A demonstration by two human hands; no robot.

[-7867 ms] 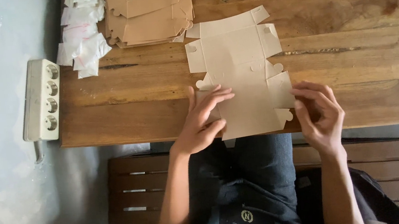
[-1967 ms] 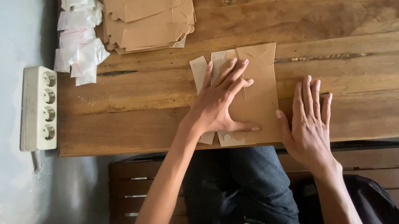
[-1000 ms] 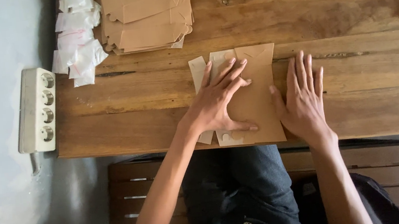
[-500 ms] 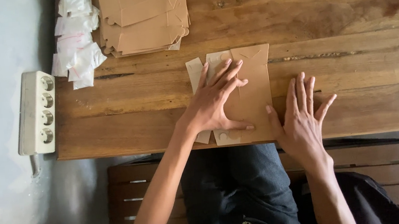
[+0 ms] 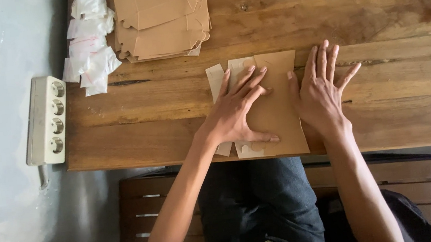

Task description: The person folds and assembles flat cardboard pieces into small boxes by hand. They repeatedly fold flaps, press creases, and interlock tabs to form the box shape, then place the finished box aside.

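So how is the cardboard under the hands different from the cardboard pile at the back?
The folded cardboard piece is a single one, lying flat near the table's front edge; the cardboard stack is many pieces heaped unevenly at the far edge. The left hand presses on the piece and the right hand rests at its side; nothing touches the stack. Both are plain brown.

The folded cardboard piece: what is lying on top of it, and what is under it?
The left hand lies flat on the folded cardboard piece; the right hand presses at its right edge. Under it is the wooden table; the layers folded inside are covered.
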